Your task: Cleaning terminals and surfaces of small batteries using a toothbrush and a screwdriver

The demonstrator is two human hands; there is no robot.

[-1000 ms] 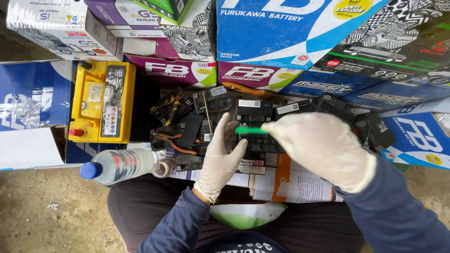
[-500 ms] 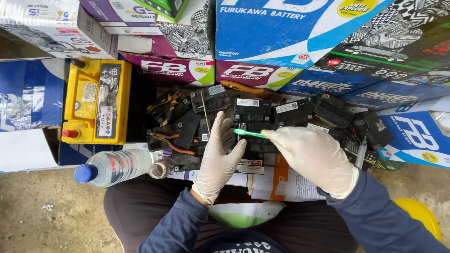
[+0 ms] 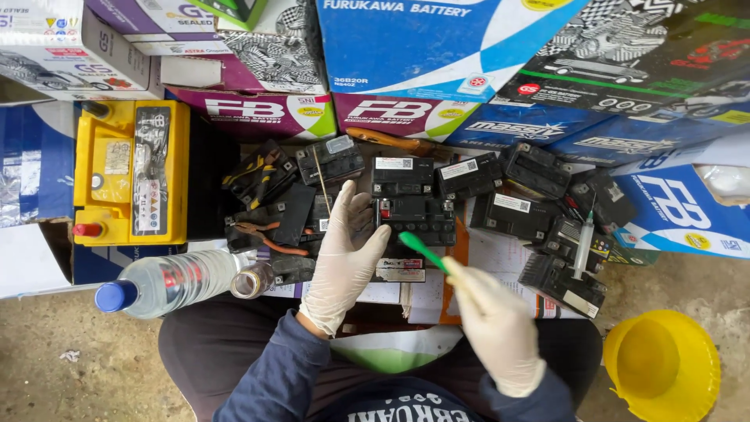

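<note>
My left hand [image 3: 345, 254], in a white glove, rests with fingers spread against a small black battery [image 3: 416, 219] in the middle of a heap of small black batteries. My right hand [image 3: 494, 322], also gloved, is closed on a slim green stick-like tool [image 3: 423, 250], held low and to the right of that battery; the green tip points up-left toward the left thumb without touching the battery top. My dark blue sleeves and dark trousers fill the bottom of the view.
A yellow car battery [image 3: 131, 172] stands at left. A clear water bottle with a blue cap [image 3: 168, 283] lies by my knee. A syringe [image 3: 583, 246] rests on batteries at right, a yellow funnel-like bowl [image 3: 660, 363] at bottom right. Stacked battery cartons [image 3: 422, 39] line the back.
My right hand has drawn back toward me and down, pulling the green tool away from the battery top. The left hand stays on the battery. The yellow bowl has come into view.
</note>
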